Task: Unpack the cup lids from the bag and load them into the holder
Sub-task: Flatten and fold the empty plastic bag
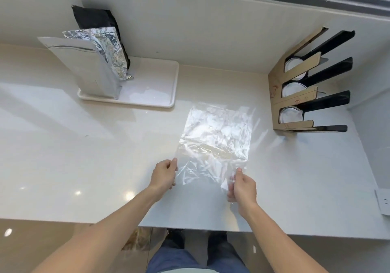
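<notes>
Left hand [164, 175] and right hand [242, 188] each pinch the near edge of the bag [217, 137], apparently empty. Lids [292, 89] already fill the holder [295, 99] at two o'clock; loading looks done.

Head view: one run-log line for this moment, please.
left hand: pinches plastic bag | right hand: pinches bag | bag: looks empty | lids: in holder

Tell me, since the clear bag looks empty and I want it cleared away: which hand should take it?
Probably the left hand. Both hands pinch the clear bag's near edge, but the right hand sits on the holder's side, so it stays free for the lids in the slots.
</notes>
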